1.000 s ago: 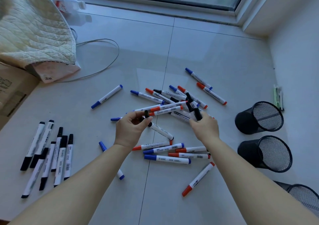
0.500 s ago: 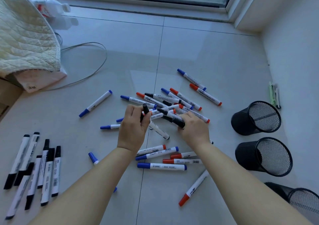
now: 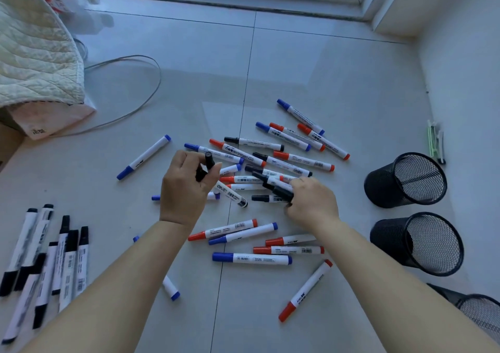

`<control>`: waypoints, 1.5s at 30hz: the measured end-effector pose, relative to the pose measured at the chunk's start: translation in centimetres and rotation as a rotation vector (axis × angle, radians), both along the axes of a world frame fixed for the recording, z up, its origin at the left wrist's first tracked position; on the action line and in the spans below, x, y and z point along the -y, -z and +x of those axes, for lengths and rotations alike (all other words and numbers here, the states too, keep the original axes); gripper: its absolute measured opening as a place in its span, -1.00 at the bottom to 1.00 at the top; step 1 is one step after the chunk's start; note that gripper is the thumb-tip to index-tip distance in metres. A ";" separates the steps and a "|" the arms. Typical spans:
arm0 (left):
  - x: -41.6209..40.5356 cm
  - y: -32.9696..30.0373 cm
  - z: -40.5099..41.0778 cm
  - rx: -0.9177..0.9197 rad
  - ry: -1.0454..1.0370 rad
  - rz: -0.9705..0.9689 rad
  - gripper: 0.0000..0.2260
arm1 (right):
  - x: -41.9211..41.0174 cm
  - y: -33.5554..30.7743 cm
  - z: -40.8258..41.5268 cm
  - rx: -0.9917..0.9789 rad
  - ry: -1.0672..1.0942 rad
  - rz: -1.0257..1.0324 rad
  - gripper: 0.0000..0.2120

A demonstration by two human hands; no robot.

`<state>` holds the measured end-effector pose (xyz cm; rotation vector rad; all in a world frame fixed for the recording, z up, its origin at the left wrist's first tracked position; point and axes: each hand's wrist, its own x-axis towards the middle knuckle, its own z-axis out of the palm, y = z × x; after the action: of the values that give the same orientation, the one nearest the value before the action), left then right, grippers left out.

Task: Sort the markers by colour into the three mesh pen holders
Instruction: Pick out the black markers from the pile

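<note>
1. A black-capped marker [image 3: 230, 191] is gripped by the curled left hand [image 3: 186, 187], its barrel jutting toward four o'clock.
2. Black markers [image 3: 273, 185] are pinched by the right hand [image 3: 311, 201], projecting toward ten o'clock over the mixed pile [image 3: 284, 157].
3. Three mesh holders [image 3: 405, 179] are ranged at three o'clock.

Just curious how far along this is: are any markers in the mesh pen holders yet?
No: the two mesh pen holders whose insides show hold no markers; the third is cut off.

Quilted cloth [image 3: 35, 52] far left; grey cable [image 3: 140, 106] looped beside it.
</note>
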<state>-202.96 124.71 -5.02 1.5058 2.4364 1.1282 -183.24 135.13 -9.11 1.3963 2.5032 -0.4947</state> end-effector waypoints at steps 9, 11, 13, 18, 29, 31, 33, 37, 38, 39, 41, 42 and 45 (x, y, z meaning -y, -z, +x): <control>-1.3 -0.8 0.3 0.005 -0.018 0.031 -0.82 | -0.8 -2.0 -0.1 -0.546 0.558 -0.266 -0.73; -1.9 -0.7 0.4 0.045 -0.024 0.025 -0.80 | -0.5 -2.5 -1.6 -0.621 0.571 -0.463 -0.81; -2.4 -0.4 0.7 0.098 -0.040 0.038 -0.80 | 0.2 -2.8 -2.8 -0.652 0.540 -0.585 -0.84; -3.4 0.8 1.9 0.297 -0.162 0.133 -0.85 | 2.2 -2.2 -5.8 -0.767 0.545 -0.679 -0.89; -7.8 1.7 1.9 1.164 -0.253 0.203 -0.82 | 1.7 -2.0 -6.0 -0.825 0.662 -0.601 -0.93; -8.7 1.3 0.8 1.052 -0.193 0.119 -0.84 | 0.0 -2.1 -4.4 -0.765 0.696 -0.483 -0.89; -9.8 1.1 -0.5 0.762 -0.110 -0.051 -0.85 | -1.6 -2.0 -2.7 -0.639 0.714 -0.379 -0.86; -11.9 1.2 -1.8 0.233 0.177 -0.442 -0.80 | -2.5 -1.5 -1.2 -0.445 0.700 -0.281 -0.95; -12.4 1.3 -1.8 0.141 0.250 -0.515 -0.75 | -2.5 -1.3 -1.2 -0.441 0.680 -0.254 -0.94; -12.8 1.4 -1.7 0.062 0.317 -0.576 -0.73 | -2.4 -1.2 -1.3 -0.447 0.648 -0.214 -0.88; -13.5 1.8 -1.5 -0.074 0.427 -0.688 -0.72 | -2.4 -0.8 -1.5 -0.455 0.545 -0.131 -0.76; -13.8 2.0 -1.4 -0.135 0.467 -0.742 -0.74 | -2.3 -0.6 -1.6 -0.463 0.481 -0.111 -0.77; -14.8 2.7 -1.3 -0.224 0.499 -0.848 -0.81 | -2.2 0.2 -1.7 -0.346 0.263 -0.063 -0.83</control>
<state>-204.27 139.51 -7.69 1.7714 2.0031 -0.1673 -184.98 137.29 -9.32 1.7549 2.5372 -0.9300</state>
